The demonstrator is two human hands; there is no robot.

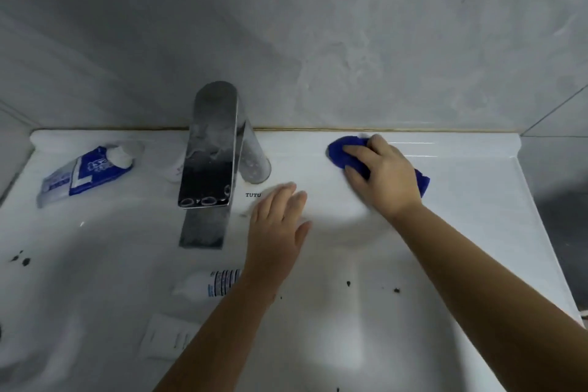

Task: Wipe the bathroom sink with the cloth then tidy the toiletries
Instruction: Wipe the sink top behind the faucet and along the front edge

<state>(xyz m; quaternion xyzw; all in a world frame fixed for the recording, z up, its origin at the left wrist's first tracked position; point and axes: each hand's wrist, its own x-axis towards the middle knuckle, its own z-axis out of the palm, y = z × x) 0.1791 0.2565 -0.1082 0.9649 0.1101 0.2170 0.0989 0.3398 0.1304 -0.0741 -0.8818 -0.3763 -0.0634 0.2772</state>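
My right hand (383, 173) lies on a blue cloth (340, 154) and presses it onto the white sink's back ledge (461, 162), right of the tap; its fingers and thumb curl over the bunched cloth. With its fingers straight, my left hand (276, 219) rests flat on the sink just right of the chrome tap (211, 149) and holds nothing. A blue and white toothpaste tube (84, 173) lies on the ledge at the far left. In the basin a small white bottle (206, 285) lies partly under my left forearm.
A flat white box (167, 339) lies in the basin at the lower left. Dark specks of dirt (348, 283) dot the basin on both sides. A grey tiled wall (318, 41) rises straight behind the ledge, and the sink's right edge drops off.
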